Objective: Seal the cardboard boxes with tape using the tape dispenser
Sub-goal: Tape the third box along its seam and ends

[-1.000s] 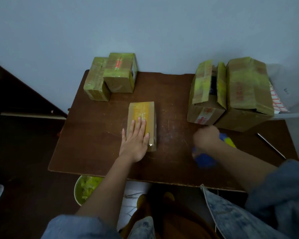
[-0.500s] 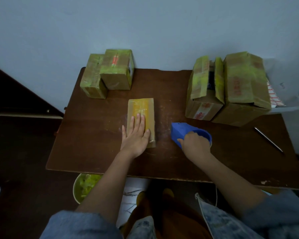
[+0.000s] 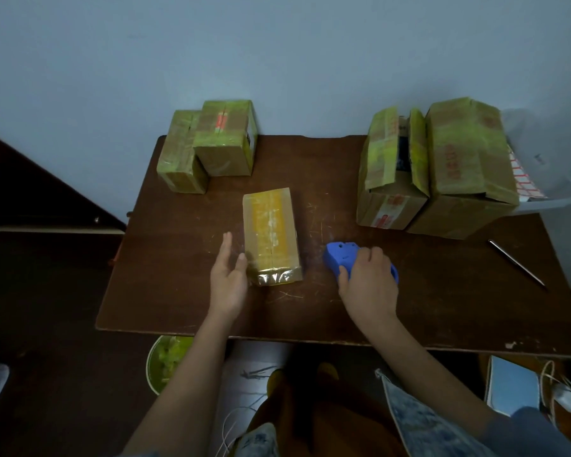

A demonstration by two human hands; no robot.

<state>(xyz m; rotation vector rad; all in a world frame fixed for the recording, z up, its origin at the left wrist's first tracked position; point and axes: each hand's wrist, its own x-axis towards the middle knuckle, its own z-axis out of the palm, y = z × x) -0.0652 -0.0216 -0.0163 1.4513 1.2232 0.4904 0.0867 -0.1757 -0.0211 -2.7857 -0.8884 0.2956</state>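
A small cardboard box (image 3: 271,234) lies flat in the middle of the brown table (image 3: 178,291), a yellow tape strip along its top and a loose clear tape end at its near edge. My left hand (image 3: 228,278) is just left of the box, fingers straight, thumb touching its near left corner. My right hand (image 3: 370,282) grips the blue tape dispenser (image 3: 338,257), which rests on the table right of the box.
Two taped boxes (image 3: 211,146) sit at the back left corner. Two larger boxes (image 3: 442,169) stand at the back right, one with its flaps ajar. A metal rod (image 3: 516,262) lies near the right edge. A green-filled bucket (image 3: 165,361) stands under the table's front.
My left hand has slid off the top of the box to its left side. My right hand brought the dispenser in from the right and now rests it on the table.
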